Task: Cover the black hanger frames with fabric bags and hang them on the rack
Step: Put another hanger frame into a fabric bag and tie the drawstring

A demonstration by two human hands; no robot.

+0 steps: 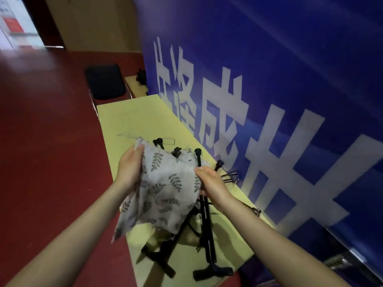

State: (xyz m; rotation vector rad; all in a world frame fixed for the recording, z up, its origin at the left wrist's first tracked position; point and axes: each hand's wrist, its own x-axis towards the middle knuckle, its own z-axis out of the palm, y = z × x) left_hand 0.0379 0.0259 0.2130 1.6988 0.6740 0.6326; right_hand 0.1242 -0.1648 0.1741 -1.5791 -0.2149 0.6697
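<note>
Both hands hold a fabric bag (165, 189) up over a yellow-green table (128, 119). The bag is pale grey with a printed pattern of dark leafy sprigs, and it hangs crumpled between the hands, its lower corner drooping past the table's near edge. The left hand (130, 168) grips the bag's upper left edge, fingers curled over the cloth with the thumb on the near side. The right hand (209, 181) pinches the bag's right edge, fingers bent round the cloth; whether it also touches the black pole behind it I cannot tell. The hands are apart, with the bag stretched loosely between them.

Under and behind the bag stands the black hanger frame (205, 224), a set of black rods that cross each other, with feet resting on the table near its front edge. One upright rod with a round knob rises just beside the right hand. The bag covers part of the frame's top; several black tips (176, 151) poke out above the cloth. More black clips and rods (228, 175) lie on the table to the right, close to a blue banner (290, 79) with large white characters. A black chair (105, 81) stands beyond the table on a red floor (47, 131)
</note>
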